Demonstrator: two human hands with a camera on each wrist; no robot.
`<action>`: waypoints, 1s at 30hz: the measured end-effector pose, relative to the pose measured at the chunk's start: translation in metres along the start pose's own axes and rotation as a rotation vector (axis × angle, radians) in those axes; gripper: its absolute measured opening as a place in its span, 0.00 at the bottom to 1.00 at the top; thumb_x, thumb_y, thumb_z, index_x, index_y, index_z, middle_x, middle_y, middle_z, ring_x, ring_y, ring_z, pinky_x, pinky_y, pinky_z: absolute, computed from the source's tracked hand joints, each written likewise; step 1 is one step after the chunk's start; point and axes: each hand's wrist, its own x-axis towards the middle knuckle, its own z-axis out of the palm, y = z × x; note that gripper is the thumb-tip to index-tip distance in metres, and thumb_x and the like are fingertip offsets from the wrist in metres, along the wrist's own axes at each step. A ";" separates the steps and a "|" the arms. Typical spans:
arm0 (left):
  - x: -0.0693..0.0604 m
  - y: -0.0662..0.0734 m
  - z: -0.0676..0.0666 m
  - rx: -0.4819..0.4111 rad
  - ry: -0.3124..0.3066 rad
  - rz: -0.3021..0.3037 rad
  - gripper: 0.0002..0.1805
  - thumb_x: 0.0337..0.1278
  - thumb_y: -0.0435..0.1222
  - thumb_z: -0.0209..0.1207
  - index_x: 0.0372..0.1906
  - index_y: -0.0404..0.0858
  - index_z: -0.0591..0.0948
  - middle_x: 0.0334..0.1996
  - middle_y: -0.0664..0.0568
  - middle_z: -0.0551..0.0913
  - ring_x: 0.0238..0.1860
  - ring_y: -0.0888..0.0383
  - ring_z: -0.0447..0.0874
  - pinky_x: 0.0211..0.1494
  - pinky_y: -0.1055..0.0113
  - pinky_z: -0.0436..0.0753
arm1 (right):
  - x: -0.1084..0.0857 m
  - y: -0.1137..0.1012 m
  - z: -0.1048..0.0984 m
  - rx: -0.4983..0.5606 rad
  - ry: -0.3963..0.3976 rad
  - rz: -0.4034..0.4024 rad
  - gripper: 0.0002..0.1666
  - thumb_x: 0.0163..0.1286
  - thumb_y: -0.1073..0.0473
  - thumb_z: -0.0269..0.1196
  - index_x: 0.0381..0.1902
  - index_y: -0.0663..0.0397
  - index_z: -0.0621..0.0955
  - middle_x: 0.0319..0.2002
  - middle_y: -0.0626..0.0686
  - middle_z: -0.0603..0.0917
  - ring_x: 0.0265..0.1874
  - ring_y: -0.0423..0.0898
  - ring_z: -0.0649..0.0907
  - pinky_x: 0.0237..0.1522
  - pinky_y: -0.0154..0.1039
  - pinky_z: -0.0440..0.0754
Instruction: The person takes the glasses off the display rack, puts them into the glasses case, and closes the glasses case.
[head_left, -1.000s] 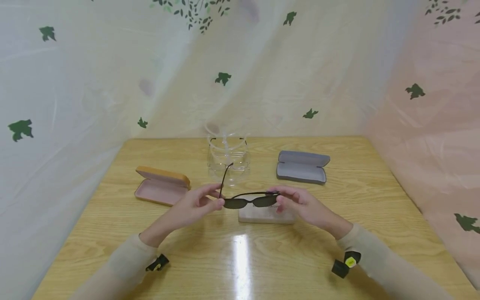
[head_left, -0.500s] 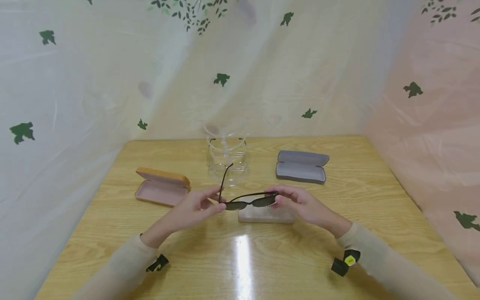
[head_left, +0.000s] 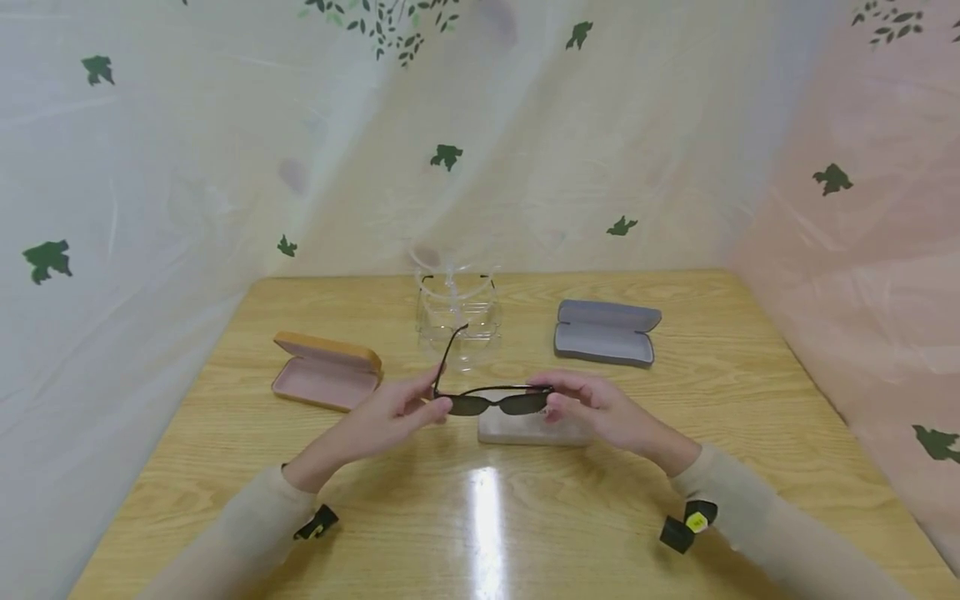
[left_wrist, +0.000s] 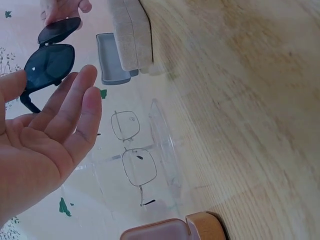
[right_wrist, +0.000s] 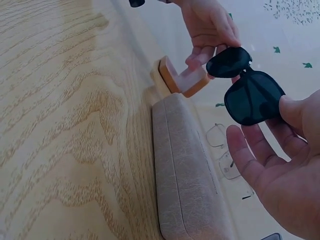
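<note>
Dark sunglasses (head_left: 468, 406) are held up between both hands, lenses toward the head camera. The left hand (head_left: 390, 415) pinches the left end of the frame, its other fingers extended, and the left temple stands up from there. At the other end the right hand (head_left: 617, 414) grips the corner between thumb and fingers; the right temple lies across behind the lenses. Below and behind the sunglasses a closed beige case (head_left: 517, 429) lies on the table. In the right wrist view, both dark lenses (right_wrist: 252, 100) show between the hands.
An orange case (head_left: 322, 383) stands open at the left, and a grey case (head_left: 603, 343) stands open at the back right. Thin-framed glasses (head_left: 459, 332) rest on a clear stand (head_left: 452, 292) at the back middle. Patterned cloth (head_left: 525, 183) surrounds the wooden table (head_left: 637, 500).
The sunglasses have shifted slightly left, and their lenses tilted briefly before turning back toward the head camera. Both hands keep hold of them.
</note>
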 end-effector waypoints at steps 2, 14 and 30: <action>0.000 0.000 0.000 0.022 -0.010 -0.003 0.39 0.78 0.46 0.54 0.79 0.31 0.52 0.42 0.48 0.86 0.47 0.46 0.86 0.39 0.66 0.82 | 0.000 0.001 0.001 0.007 -0.011 -0.005 0.21 0.80 0.65 0.54 0.68 0.64 0.74 0.62 0.64 0.78 0.45 0.66 0.85 0.51 0.47 0.86; -0.003 0.000 -0.002 0.131 -0.066 0.038 0.37 0.81 0.46 0.49 0.79 0.30 0.52 0.36 0.48 0.87 0.42 0.47 0.87 0.36 0.64 0.81 | 0.000 0.003 0.000 -0.071 -0.017 0.014 0.21 0.81 0.63 0.54 0.68 0.58 0.75 0.62 0.60 0.79 0.43 0.60 0.87 0.51 0.43 0.86; -0.002 -0.003 -0.002 0.132 -0.087 0.017 0.36 0.82 0.47 0.46 0.80 0.32 0.49 0.38 0.50 0.89 0.44 0.54 0.88 0.51 0.60 0.83 | 0.001 0.003 0.001 -0.065 -0.012 0.031 0.21 0.81 0.63 0.54 0.67 0.58 0.76 0.61 0.60 0.79 0.42 0.60 0.86 0.49 0.43 0.86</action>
